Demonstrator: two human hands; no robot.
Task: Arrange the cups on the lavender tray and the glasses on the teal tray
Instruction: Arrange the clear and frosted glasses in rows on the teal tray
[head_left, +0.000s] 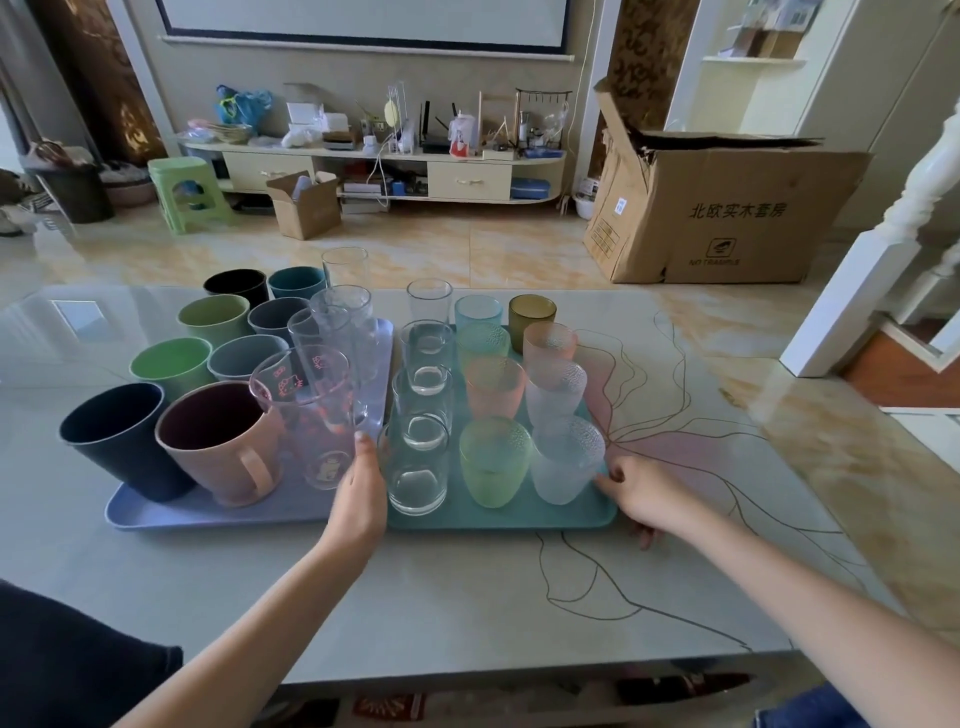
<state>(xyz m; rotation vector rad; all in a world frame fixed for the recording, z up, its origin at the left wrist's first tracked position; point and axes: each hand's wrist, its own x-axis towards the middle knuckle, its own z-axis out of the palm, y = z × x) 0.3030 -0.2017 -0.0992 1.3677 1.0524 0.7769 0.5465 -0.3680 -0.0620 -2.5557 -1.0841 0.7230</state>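
Two trays (498, 517) lengthwise, away from viewer

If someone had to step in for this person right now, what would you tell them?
Left hand rests open between the two trays, touching the nearest clear glass. Right hand grips the near right corner of the teal tray.
Coloured cups sit on the lavender tray; several clear glasses also stand along its right side.
The teal tray looks full of glasses.
Left: likely sorting out those clear glasses.

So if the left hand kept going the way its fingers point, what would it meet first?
Probably the clear printed cup on the lavender tray: the left hand points up and away between it and a clear glass. Depth is uncertain; it may touch already.
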